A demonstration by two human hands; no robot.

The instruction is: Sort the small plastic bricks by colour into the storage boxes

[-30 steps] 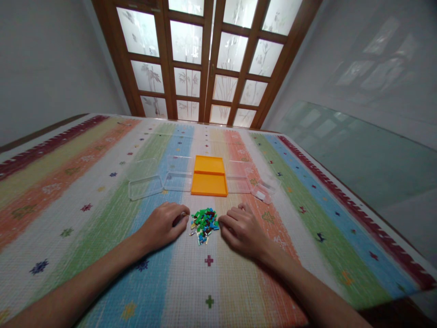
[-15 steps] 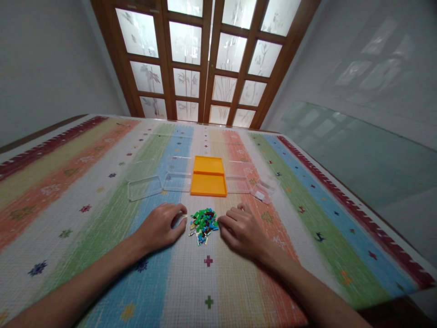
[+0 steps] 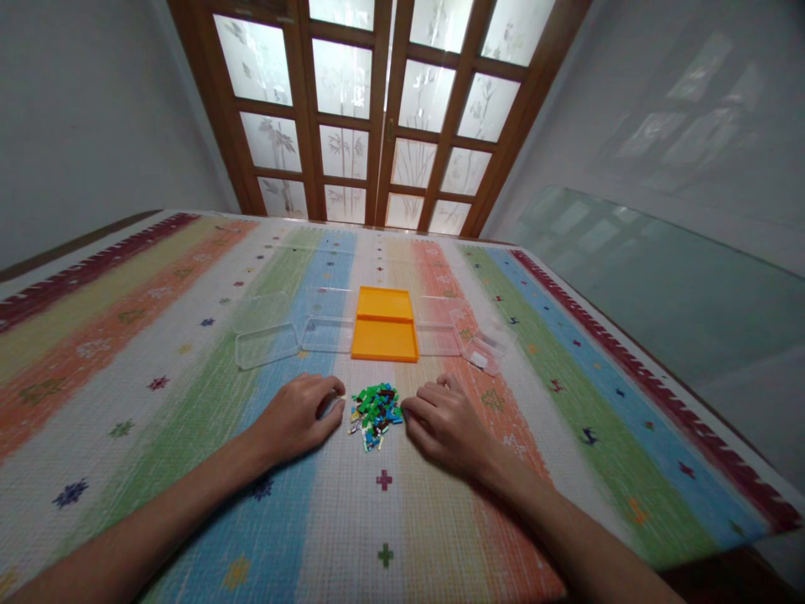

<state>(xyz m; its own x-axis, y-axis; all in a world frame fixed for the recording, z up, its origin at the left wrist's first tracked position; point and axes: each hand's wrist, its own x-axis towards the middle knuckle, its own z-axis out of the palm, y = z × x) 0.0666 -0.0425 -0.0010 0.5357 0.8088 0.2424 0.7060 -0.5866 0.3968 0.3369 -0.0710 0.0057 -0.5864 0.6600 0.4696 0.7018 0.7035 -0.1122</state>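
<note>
A small pile of tiny bricks (image 3: 376, 410), mostly green with some blue, brown and yellow, lies on the striped tablecloth (image 3: 189, 403). My left hand (image 3: 300, 417) rests on the cloth just left of the pile. Its fingers are curled under, and a tiny pale bit shows at the fingertips. My right hand (image 3: 445, 423) rests palm down just right of the pile, fingers bent and slightly apart, with nothing seen in them. Both forearms lie on the table.
Behind the pile stands an open orange box (image 3: 385, 330). Open clear plastic boxes flank it: two to its left (image 3: 267, 345) (image 3: 327, 333), two to its right (image 3: 440, 338) (image 3: 487, 348). The table's right edge (image 3: 685, 419) meets a glass panel. Wooden doors (image 3: 377, 109) stand beyond.
</note>
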